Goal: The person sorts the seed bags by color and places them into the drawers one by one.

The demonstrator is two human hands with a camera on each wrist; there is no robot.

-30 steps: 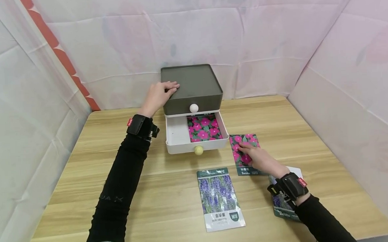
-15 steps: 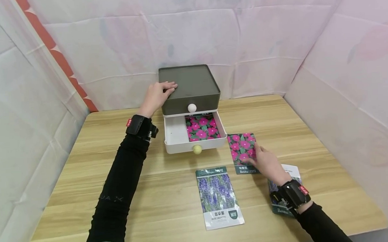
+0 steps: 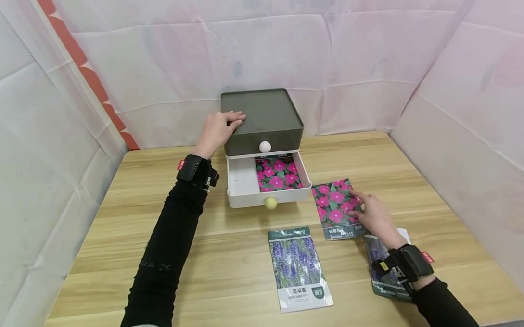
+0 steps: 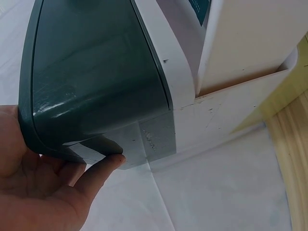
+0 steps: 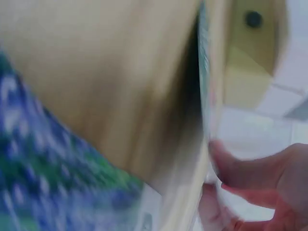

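My left hand (image 3: pixel 219 129) grips the top left corner of the dark green drawer box (image 3: pixel 264 113), fingers over the lid; the left wrist view shows its thumb (image 4: pixel 103 166) against the box's side (image 4: pixel 96 82). The white lower drawer (image 3: pixel 241 183) is pulled out, with a pink flower seed packet (image 3: pixel 280 175) lying inside. A second pink flower seed packet (image 3: pixel 333 206) lies on the table to the right of the drawer. My right hand (image 3: pixel 369 212) has its fingers on that packet's right edge. The blurred right wrist view shows the thumb (image 5: pixel 240 173) against the raised edge.
A purple flower seed packet (image 3: pixel 298 268) lies on the wooden table (image 3: pixel 117 226) in front of the drawer. Another purple packet (image 3: pixel 380 270) lies partly under my right wrist. White fabric walls close in the back and both sides.
My right hand slid from the middle of the pink packet to its right edge. The left hand and the drawer box have stayed put.
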